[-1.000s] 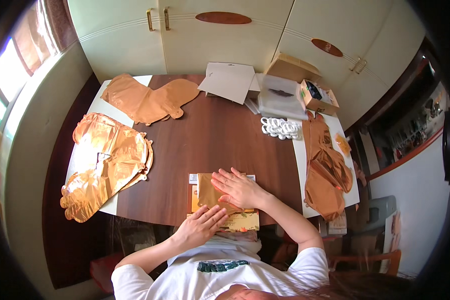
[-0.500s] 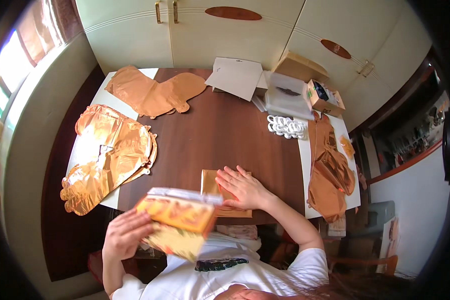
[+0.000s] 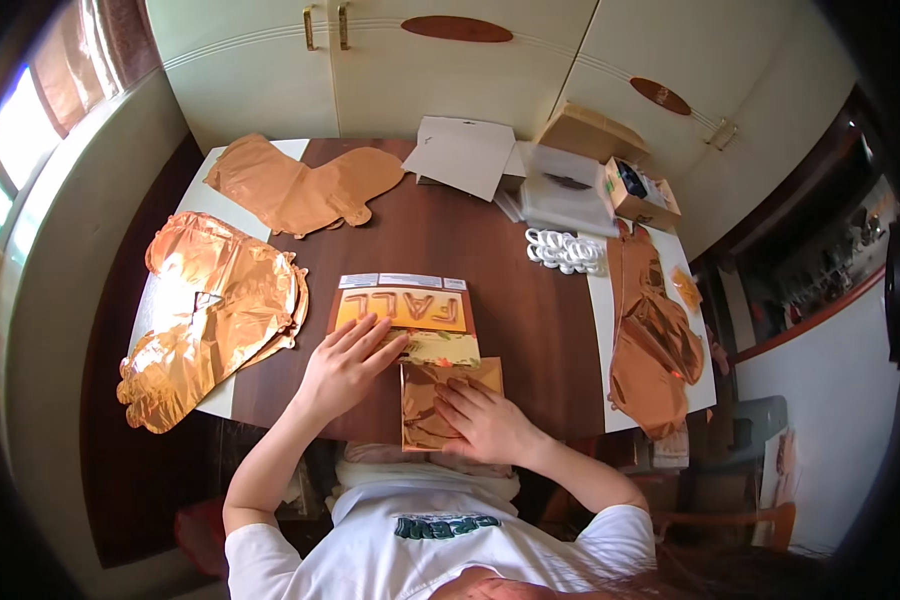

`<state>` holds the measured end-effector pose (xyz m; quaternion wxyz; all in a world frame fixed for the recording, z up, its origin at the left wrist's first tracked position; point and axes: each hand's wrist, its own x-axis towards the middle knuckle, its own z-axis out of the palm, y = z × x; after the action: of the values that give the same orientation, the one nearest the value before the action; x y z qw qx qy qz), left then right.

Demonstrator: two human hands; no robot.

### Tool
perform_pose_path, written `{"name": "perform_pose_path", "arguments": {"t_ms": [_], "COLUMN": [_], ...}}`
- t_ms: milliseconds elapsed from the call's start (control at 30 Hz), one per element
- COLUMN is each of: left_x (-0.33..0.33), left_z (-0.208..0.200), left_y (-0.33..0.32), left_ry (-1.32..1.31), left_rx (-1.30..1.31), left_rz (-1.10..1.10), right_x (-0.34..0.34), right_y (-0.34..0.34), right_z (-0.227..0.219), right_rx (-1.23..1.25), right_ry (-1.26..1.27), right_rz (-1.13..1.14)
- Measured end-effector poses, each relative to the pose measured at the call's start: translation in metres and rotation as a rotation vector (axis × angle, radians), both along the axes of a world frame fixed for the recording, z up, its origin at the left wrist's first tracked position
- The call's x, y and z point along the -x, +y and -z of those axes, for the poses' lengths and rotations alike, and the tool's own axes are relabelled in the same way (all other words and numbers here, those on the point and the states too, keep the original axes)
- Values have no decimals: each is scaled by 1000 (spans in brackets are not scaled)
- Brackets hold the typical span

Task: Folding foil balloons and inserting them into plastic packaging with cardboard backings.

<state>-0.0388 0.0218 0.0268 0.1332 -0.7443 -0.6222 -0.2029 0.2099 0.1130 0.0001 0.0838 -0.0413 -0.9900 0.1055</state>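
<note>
A printed orange and yellow card insert (image 3: 425, 345) lies on the table in front of me, with its picture side up and pale strips along its far edge. My left hand (image 3: 345, 368) rests flat across its left part with fingers stretched out. Just nearer to me is a neatly folded copper-coloured foil balloon (image 3: 418, 420), its far edge meeting the card's near edge. My right hand (image 3: 485, 423) lies on the folded foil with fingers extended, covering its right half.
Flat copper foil balloons lie at the left (image 3: 220, 310), far left (image 3: 305, 185) and right (image 3: 650, 330). Along the back are a white box (image 3: 460, 155), clear plastic bags (image 3: 565, 195) and a small open carton (image 3: 640, 190). White ribbon loops (image 3: 565, 250) sit nearby.
My left hand has brought the printed card from the air at the near left down onto the table and flattened out on it. The right hand and folded foil have shifted slightly toward me.
</note>
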Motion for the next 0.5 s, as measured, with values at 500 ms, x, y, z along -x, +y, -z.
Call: {"name": "perform_pose_path", "arguments": {"t_ms": [500], "left_x": [47], "left_z": [21], "left_y": [27], "left_ry": [-1322], "left_rx": [122], "left_rz": [-183], "right_x": [-35], "right_y": [-25], "right_z": [-13], "right_rx": [-101], "right_ry": [130], "right_rz": [3]}}
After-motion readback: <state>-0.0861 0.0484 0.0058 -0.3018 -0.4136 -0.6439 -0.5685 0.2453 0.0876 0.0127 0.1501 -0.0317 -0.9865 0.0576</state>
